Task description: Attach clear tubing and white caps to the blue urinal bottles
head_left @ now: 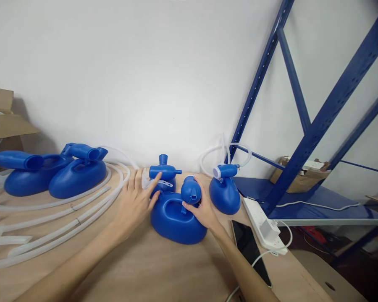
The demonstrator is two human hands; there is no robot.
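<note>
A blue plastic urinal bottle with a loop handle lies on the wooden table in front of me. My right hand is closed around its round blue neck piece, thumb at the near side by a small hanging tab. With fingers spread, my left hand is at the left of this bottle, its index finger over a second urinal bottle just behind. A translucent strap with holes shows by that finger. Whether the left fingertips touch either bottle I cannot tell.
Two more urinal bottles and several translucent hoses lie left; a cardboard box stands behind. At right are a bottle with a hose, a phone, a power strip and a blue metal shelf.
</note>
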